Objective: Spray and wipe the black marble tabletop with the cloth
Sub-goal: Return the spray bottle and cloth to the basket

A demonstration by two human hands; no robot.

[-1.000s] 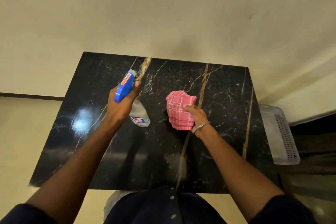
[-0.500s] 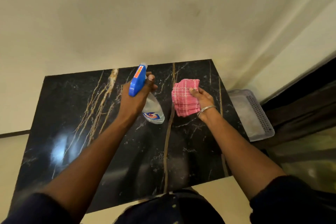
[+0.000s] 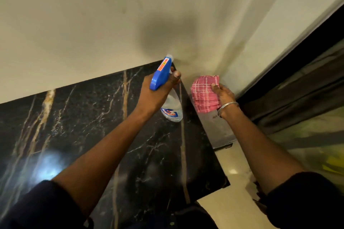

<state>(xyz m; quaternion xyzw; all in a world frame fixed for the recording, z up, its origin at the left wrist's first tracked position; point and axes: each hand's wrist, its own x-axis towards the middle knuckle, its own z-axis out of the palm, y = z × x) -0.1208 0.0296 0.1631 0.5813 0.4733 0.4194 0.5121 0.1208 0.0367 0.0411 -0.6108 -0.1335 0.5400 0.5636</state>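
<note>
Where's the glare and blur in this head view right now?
Head view: bright bluish glare on the black marble tabletop at lower left; soft dark shadow on the wall above the spray bottle; right edge smeared by motion blur; cloth stays readable.

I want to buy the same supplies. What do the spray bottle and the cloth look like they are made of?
Spray bottle: it looks like clear glossy plastic, see-through at the body, with an opaque blue plastic trigger head.
Cloth: seemingly soft woven fabric, matte, pink with a white check, folded into layers. The exact fibre cannot be told.
</note>
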